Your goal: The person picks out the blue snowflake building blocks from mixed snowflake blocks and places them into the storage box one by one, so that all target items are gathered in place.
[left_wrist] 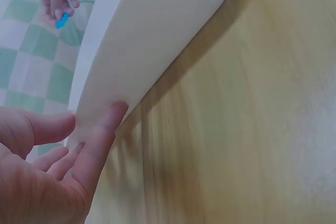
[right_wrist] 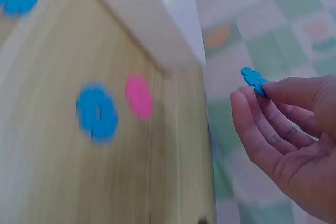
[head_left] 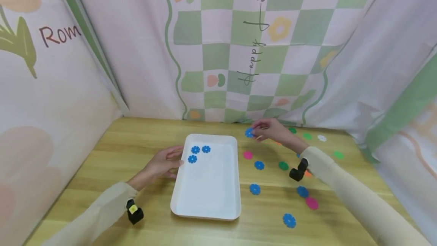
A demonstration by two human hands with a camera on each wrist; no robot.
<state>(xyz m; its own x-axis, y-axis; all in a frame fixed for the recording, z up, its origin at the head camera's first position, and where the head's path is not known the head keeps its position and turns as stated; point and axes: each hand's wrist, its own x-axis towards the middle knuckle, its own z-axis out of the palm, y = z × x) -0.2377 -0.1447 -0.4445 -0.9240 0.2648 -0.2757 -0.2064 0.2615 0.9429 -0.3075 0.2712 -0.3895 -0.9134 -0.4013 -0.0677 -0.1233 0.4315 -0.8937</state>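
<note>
Pinched between the thumb and fingers of your right hand point(head_left: 269, 129) is one blue disc point(head_left: 248, 132), held up off the table point(head_left: 143, 132) beyond the far right corner of the white tray point(head_left: 208, 189). Your left hand point(head_left: 162, 163) has its thumb and fingers apart, their tips touching the tray's outer left wall.

Largest of all, a green-and-white checked curtain point(head_left: 247, 54) hangs behind the tray. Next comes the wooden table, reaching out on every side of the tray, which you have as one single piece. Two small black cameras sit at your wrists: one left camera point(head_left: 135, 213) left of the tray, one right camera point(head_left: 298, 170) to its right.

Smallest are the discs. Inside the tray you have three blue ones point(head_left: 195, 150), grouped in its far left corner. Right of the tray lie five more blue discs point(head_left: 254, 189), one partly hidden by your right arm; two pink discs point(head_left: 247, 155), one near the tray's right edge and one well apart from it; two dark green discs point(head_left: 283, 166); two light green discs point(head_left: 338, 155); two orange discs point(head_left: 308, 174), both partly covered; and one white disc point(head_left: 322, 138), well beyond the tray's far right corner.
</note>
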